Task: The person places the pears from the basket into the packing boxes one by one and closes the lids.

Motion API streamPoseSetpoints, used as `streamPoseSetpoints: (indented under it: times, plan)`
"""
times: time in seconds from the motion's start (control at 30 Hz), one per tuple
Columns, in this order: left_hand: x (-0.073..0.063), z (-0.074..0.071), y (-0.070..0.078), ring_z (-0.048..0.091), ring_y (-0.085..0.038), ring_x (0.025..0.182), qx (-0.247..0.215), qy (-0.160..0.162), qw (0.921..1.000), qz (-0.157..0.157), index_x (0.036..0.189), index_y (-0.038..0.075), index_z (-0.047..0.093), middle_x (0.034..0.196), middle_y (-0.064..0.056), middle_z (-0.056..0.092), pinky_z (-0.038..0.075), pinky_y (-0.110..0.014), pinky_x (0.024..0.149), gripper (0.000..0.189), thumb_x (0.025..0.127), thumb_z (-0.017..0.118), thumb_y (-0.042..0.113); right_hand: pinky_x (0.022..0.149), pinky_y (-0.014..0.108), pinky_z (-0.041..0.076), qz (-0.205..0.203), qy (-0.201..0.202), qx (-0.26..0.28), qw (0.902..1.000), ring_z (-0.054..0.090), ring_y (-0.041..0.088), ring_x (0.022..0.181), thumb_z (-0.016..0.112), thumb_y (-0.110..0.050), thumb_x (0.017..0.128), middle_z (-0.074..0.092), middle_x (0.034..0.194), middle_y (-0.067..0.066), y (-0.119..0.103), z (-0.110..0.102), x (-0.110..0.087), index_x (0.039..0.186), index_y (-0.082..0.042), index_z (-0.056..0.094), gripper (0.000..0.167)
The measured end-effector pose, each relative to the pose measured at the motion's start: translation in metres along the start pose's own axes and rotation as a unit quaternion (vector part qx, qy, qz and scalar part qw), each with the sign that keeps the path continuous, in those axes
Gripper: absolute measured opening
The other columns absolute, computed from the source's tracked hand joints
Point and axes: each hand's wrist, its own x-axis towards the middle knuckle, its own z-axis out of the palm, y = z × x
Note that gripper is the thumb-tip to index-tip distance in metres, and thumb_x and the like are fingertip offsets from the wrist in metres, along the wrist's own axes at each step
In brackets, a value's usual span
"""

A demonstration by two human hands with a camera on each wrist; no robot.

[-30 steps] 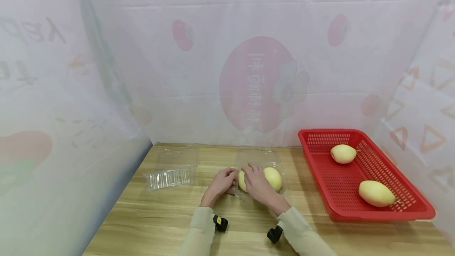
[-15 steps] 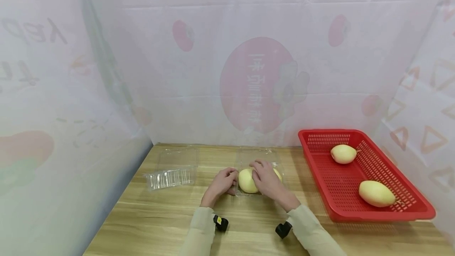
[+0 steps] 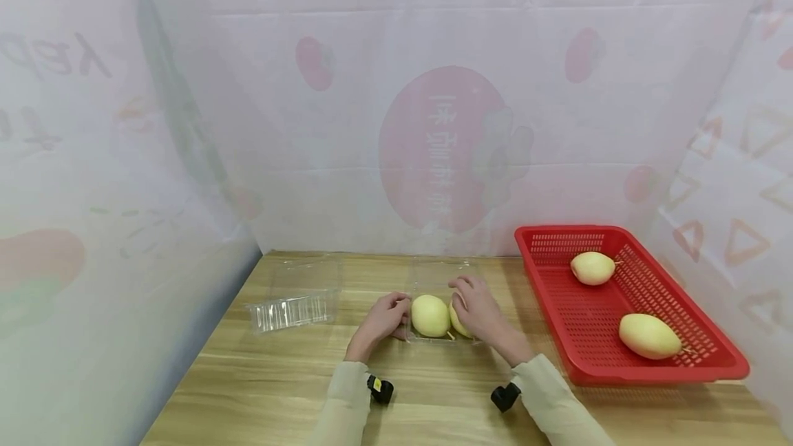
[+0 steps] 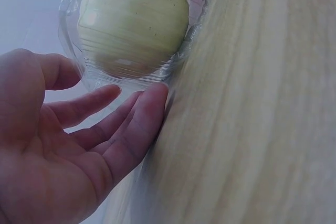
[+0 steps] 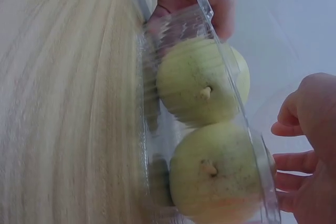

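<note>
Two pale yellow pears lie side by side in an open clear plastic clamshell box [image 5: 173,27] on the table. The left pear [image 3: 430,316] shows whole in the head view, its stem toward the person. My left hand [image 3: 385,319] holds the box's left end, thumb at the rim and fingers low against the end wall in the left wrist view. My right hand [image 3: 482,310] is over the right pear [image 5: 215,174], partly covering it in the head view. In the right wrist view its fingertips are at that pear's upper side, the thumb apart from it.
At the right stands a red perforated basket [image 3: 551,308] with two more pears, one pear [image 3: 593,268] at the back and another pear [image 3: 649,336] near the front. A second open clear box [image 3: 291,314] lies on the wooden table [image 3: 260,377] at the left.
My right hand has moved right, off the left pear and onto the right one, uncovering the left pear. The left pear's stem now points toward the person. My left hand stays at the box.
</note>
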Motion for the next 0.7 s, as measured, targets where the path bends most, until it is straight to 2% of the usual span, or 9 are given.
streamPoseSetpoints:
  times: [0.37, 0.53, 0.7]
  plan:
    - [0.003, 0.0, -0.001, 0.058, -0.016, 0.076, -0.002, 0.006, 1.0, 0.0, 0.133, 0.001, 0.054, 0.09, -0.009, 0.059, 0.059, -0.033, 0.057, 0.042, 0.103, 0.047, 0.029, 0.094, 0.056, 0.047, 0.04, 0.024, -0.003, 0.9989, 0.056, 0.043, 0.111, 0.059, -0.002, 0.09, 0.063, 0.115, 0.023, 0.017, -0.008, -0.006, 0.109, 0.001, 0.066, 0.021]
    - [0.008, 0.001, -0.001, 0.059, -0.016, 0.075, -0.008, 0.019, 0.9998, -0.004, 0.137, -0.001, 0.048, 0.091, -0.009, 0.058, 0.058, -0.031, 0.056, 0.045, 0.103, 0.046, 0.028, 0.093, 0.057, 0.046, 0.051, 0.04, 0.004, 0.9979, 0.056, 0.043, 0.108, 0.059, -0.002, 0.088, 0.064, 0.111, 0.023, 0.028, -0.01, -0.01, 0.108, 0.002, 0.067, 0.021]
    - [0.009, 0.002, 0.003, 0.059, -0.017, 0.075, -0.011, 0.033, 0.9994, -0.006, 0.142, -0.001, 0.043, 0.095, -0.011, 0.058, 0.058, -0.032, 0.056, 0.048, 0.102, 0.045, 0.026, 0.095, 0.056, 0.045, 0.072, 0.038, 0.017, 0.9965, 0.054, 0.045, 0.11, 0.059, -0.002, 0.089, 0.064, 0.113, 0.025, 0.04, -0.011, -0.014, 0.11, 0.003, 0.066, 0.023]
